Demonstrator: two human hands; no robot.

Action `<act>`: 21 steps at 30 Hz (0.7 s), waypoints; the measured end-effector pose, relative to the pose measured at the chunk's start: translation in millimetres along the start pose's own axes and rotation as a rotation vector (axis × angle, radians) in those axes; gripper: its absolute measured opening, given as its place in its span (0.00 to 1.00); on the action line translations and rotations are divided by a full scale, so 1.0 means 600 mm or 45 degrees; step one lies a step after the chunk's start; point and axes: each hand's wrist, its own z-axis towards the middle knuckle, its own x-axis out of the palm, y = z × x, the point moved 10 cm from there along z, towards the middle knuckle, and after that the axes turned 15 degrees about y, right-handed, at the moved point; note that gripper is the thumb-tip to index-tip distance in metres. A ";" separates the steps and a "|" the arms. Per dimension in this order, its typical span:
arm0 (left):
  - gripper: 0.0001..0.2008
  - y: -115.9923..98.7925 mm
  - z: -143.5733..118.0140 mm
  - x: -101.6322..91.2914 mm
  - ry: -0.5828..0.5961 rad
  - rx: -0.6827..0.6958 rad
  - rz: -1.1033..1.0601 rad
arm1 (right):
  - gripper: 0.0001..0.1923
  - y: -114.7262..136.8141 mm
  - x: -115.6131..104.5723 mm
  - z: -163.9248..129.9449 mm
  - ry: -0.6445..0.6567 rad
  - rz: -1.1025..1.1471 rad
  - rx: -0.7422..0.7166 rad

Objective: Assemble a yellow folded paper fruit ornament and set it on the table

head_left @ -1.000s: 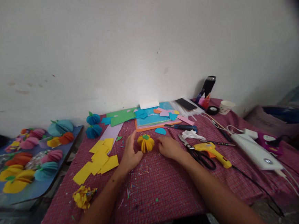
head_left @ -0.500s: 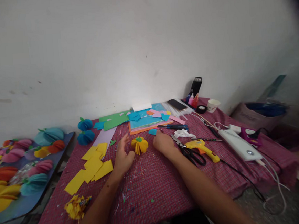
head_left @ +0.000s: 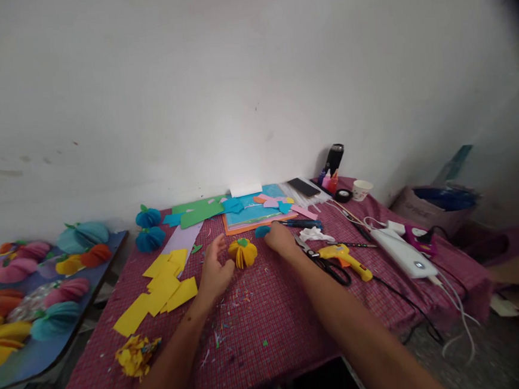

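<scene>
A small yellow paper pumpkin with a green leaf on top stands on the checked cloth between my hands. My left hand is just left of it, thumb and fingers apart and holding nothing; whether the thumb tip touches the paper I cannot tell. To the right, my right hand has its fingers closed on the edge of a blue paper piece, which looks tilted. Yellow paper rectangles lie in an overlapping heap left of my left hand. Black-handled scissors and a yellow glue gun lie beside my right forearm.
Two blue paper pumpkins stand at the back left. A crumpled yellow paper bunch sits near the front left. Coloured sheets, a phone, a paper cup and a white power bank are farther back and right. Finished paper shapes crowd a blue board.
The blue paper piece now looks darker and more tilted in my right hand. My left hand and the yellow pumpkin have hardly moved. The camera view has shifted slightly.
</scene>
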 end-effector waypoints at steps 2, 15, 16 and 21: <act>0.34 -0.007 -0.001 -0.002 -0.016 0.018 -0.009 | 0.13 -0.007 -0.005 -0.007 -0.073 0.037 -0.009; 0.20 -0.148 -0.055 -0.003 -0.159 0.481 0.423 | 0.05 0.024 -0.068 -0.109 -0.265 1.211 -0.984; 0.24 -0.144 -0.053 0.002 -0.138 0.429 0.373 | 0.06 0.038 -0.068 -0.122 -0.208 1.150 -1.044; 0.26 -0.108 -0.041 0.032 0.053 0.155 0.040 | 0.09 0.093 -0.035 -0.159 -0.012 0.792 -1.122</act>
